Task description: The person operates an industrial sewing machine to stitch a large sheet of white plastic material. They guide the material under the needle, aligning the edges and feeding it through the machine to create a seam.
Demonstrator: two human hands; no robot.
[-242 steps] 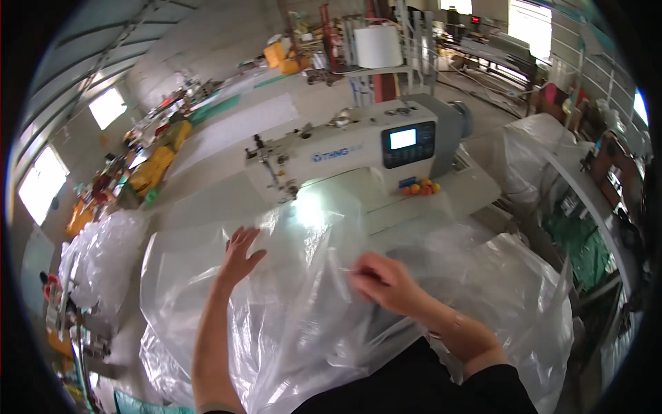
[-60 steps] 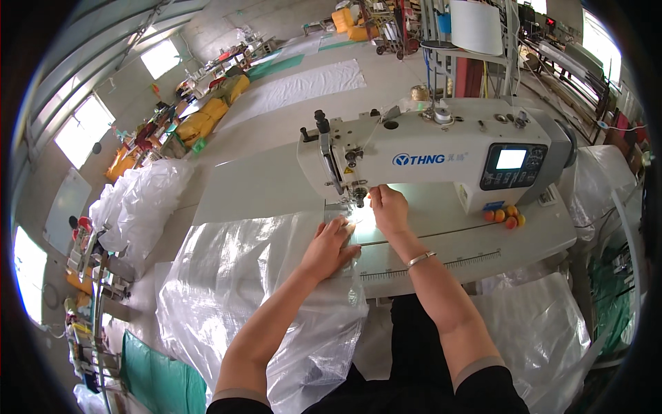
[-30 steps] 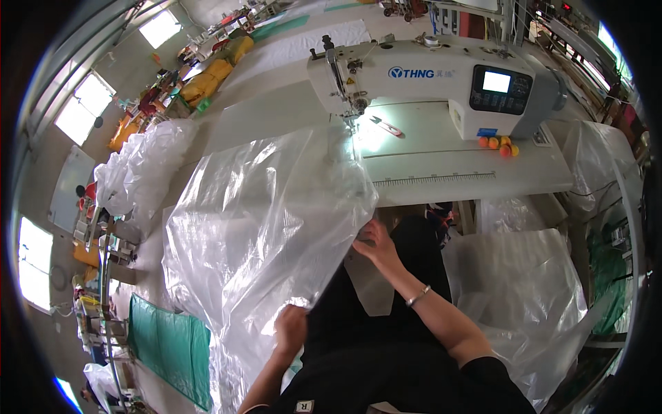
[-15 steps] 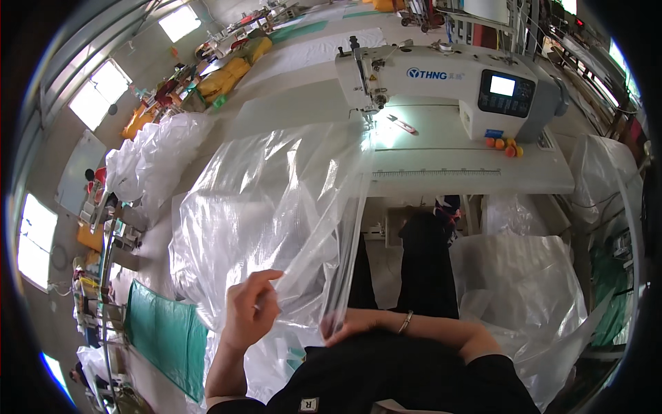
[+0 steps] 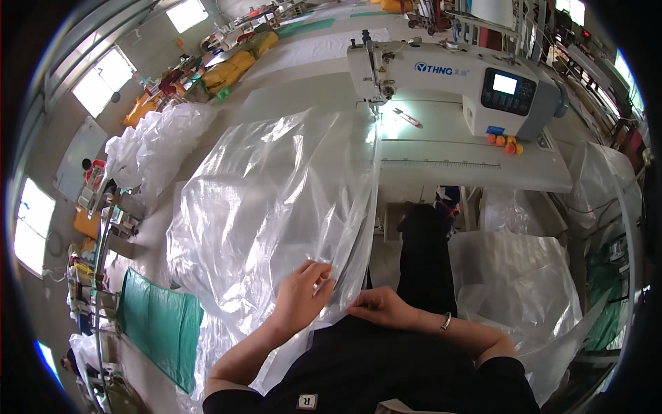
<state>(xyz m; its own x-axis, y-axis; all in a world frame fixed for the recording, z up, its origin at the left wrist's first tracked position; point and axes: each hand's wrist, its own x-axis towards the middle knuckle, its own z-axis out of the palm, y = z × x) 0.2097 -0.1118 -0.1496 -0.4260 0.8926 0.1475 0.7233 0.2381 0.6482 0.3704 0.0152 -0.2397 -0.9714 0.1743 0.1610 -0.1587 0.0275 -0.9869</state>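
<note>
A large sheet of clear, shiny woven plastic [image 5: 255, 200] drapes from the sewing machine's table down to my lap. Its right edge runs up under the needle area of the white sewing machine [image 5: 427, 76], where a lamp glows. My left hand [image 5: 302, 298] is over the lower part of the sheet, fingers loosely bent, thumb and fingertips apart. Close by on its right, my right hand [image 5: 383, 308] pinches the sheet's lower right edge between thumb and fingers. A small thread snipper [image 5: 407, 117] lies on the machine bed, right of the needle.
Small orange and yellow balls [image 5: 505, 143] sit by the machine's base. More clear plastic [image 5: 514, 290] hangs at my right, and a crumpled heap [image 5: 162, 141] stands at the left. A green sheet [image 5: 158, 328] spreads low on the left beside a metal rail [image 5: 102, 290].
My left hand has moved right and slightly up, toward the sheet's right edge. My right hand has risen from behind the plastic and now shows at the edge. The view has shifted slightly.
</note>
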